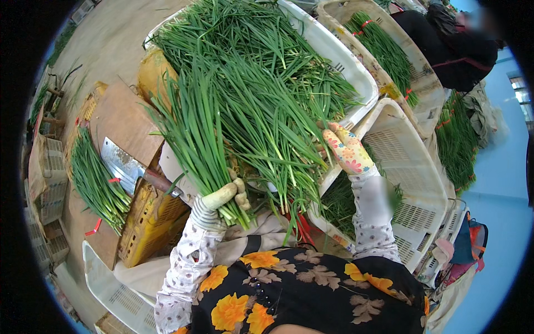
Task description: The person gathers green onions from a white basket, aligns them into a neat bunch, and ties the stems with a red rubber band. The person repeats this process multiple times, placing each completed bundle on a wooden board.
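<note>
My left hand, in a pale knit glove with a striped cuff, is closed round the lower stalks of a bunch of long green leafy stalks, like garlic chives. The cut ends poke out below the fist. My right hand, in a flower-patterned glove, is at the right edge of the loose stalks; its fingertips are partly among them, so its hold is unclear. The loose pile spills from a white plastic crate. To my left, a cleaver lies on a board beside a tied bunch.
A yellow crate stands under the board at left. An empty-sided white crate with some greens is by my right arm. Farther right are a crate of tied bunches, more bunches and a person in dark clothes.
</note>
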Available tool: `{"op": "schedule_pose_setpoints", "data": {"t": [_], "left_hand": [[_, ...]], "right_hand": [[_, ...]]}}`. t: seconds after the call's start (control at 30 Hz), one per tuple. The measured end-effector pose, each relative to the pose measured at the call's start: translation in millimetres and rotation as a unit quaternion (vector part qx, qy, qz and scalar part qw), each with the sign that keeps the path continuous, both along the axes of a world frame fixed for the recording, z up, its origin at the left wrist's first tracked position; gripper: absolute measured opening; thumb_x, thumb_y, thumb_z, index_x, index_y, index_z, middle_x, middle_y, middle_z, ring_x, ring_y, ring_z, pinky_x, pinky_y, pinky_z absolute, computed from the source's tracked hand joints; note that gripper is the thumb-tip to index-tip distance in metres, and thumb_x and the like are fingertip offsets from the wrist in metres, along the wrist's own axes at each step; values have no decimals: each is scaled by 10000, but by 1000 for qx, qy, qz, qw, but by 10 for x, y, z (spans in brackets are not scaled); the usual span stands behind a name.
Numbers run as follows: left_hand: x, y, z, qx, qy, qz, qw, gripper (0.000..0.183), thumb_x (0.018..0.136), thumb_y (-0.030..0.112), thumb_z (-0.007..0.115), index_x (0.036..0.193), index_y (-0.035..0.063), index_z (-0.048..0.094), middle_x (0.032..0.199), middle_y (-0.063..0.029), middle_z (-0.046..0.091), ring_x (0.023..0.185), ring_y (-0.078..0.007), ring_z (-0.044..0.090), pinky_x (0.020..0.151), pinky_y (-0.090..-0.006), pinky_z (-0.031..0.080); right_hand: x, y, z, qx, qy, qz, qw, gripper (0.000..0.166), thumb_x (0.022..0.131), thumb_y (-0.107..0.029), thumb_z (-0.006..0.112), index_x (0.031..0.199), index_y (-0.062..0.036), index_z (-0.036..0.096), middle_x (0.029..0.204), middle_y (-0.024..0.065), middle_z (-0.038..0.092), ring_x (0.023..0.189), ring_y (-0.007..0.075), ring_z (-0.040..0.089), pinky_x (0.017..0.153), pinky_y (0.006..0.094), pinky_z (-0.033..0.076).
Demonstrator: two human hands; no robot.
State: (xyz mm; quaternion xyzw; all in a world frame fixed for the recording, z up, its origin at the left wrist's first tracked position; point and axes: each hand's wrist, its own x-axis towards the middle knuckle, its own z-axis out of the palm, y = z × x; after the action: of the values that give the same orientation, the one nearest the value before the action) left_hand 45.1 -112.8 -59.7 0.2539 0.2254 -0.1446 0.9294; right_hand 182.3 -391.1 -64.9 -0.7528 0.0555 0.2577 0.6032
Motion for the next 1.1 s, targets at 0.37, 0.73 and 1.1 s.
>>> {"op": "schedule_pose_setpoints", "data": {"t": [0.37, 0.73, 1.1], "left_hand": [[-91, 103, -85, -64, -2, 12, 998, 367, 745, 16, 686, 1060, 102, 517, 926, -78, 585, 740, -229, 593, 670, -428, 501], [-124, 103, -33, -45, 19, 21, 999, 370, 745, 36, 686, 1059, 124, 511, 899, -58, 574, 735, -205, 584, 665, -411, 507], [-131, 114, 39, -14, 5, 32, 999, 377, 743, 58, 698, 1067, 72, 505, 874, -68, 576, 714, -200, 564, 640, -383, 481]], "right_hand": [[-220, -227, 115, -313, -389, -46, 865, 295, 842, -51, 562, 1132, 3, 566, 1046, 135, 613, 964, 215, 603, 837, 297, 466], [132, 219, -67, -459, -281, 205, 817, 171, 806, -184, 580, 897, -71, 671, 818, 120, 664, 766, 277, 640, 687, 361, 501], [516, 321, -325, -469, -138, 204, 848, 458, 797, -435, 558, 1063, -71, 637, 1097, 153, 613, 1033, 307, 567, 900, 387, 435]]}}
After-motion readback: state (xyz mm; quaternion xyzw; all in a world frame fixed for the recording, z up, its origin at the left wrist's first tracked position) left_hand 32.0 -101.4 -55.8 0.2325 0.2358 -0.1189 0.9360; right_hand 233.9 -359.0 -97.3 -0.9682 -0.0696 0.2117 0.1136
